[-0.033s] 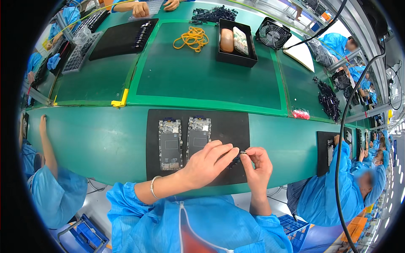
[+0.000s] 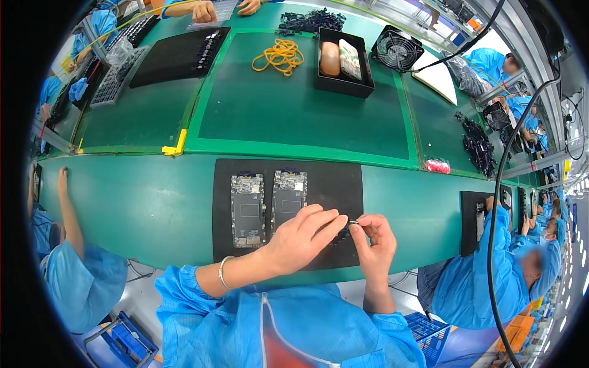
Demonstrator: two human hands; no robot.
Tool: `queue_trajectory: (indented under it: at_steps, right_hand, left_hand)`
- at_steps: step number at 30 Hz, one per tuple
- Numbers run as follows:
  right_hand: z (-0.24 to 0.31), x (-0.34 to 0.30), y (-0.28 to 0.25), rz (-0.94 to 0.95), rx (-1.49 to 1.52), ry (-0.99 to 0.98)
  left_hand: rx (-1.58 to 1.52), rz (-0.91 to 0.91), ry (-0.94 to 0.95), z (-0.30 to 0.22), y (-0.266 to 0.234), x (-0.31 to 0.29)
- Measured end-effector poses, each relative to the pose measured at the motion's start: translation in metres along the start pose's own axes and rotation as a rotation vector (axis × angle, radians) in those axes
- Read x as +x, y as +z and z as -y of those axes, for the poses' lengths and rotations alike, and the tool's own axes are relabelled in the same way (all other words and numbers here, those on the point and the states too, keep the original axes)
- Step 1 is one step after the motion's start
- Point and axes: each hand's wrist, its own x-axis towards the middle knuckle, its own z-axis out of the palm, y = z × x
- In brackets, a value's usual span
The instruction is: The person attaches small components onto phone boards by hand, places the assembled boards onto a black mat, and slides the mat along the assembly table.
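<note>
My right hand (image 2: 375, 242) pinches a small dark part (image 2: 353, 222) between thumb and fingertips, over the right side of a black mat (image 2: 334, 184). Beside it, my left hand (image 2: 304, 239) is closed, its curled fingertips meeting the same part from the left. Its thumb is hidden. Two long circuit boards (image 2: 248, 211) lie side by side on the mat; the right-hand board (image 2: 289, 195) is partly covered by my left hand. More small dark pieces (image 2: 340, 238) show between my hands, too small to make out.
Beyond the bench's raised seam lie yellow bands (image 2: 279, 56), a black box (image 2: 343, 86) with two objects inside, and a fan (image 2: 397, 49). Dark cable pieces (image 2: 477, 144) lie at right. A black cable (image 2: 492, 245) hangs down there. Co-workers sit on both sides.
</note>
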Motion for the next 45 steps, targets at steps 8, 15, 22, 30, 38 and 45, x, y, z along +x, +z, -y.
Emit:
queue_trajectory:
  at_steps: [8,15,22,30,38,45]
  right_hand:
    - [0.005,-0.005,-0.005,0.09,-0.113,-0.066]
    - [0.014,-0.011,-0.009,0.13,-0.167,-0.136]
    - [0.023,0.004,-0.018,0.28,-0.055,0.068]
    - [0.008,0.02,-0.021,0.415,-0.149,-0.111]
    - [-0.049,0.042,-0.037,0.287,0.25,0.198]
    - [-0.052,0.044,-0.034,0.215,0.191,0.179]
  left_hand:
    - [0.016,-0.036,0.033,-0.002,-0.003,-0.004]
    - [0.002,-0.057,0.097,-0.001,-0.005,-0.011]
    - [-0.062,-0.103,0.1,0.005,-0.005,-0.02]
    - [-0.121,-0.106,0.112,0.011,-0.001,-0.012]
    - [-0.436,0.129,0.06,0.034,0.025,0.022]
    - [-0.511,0.208,0.087,0.036,0.026,0.024]
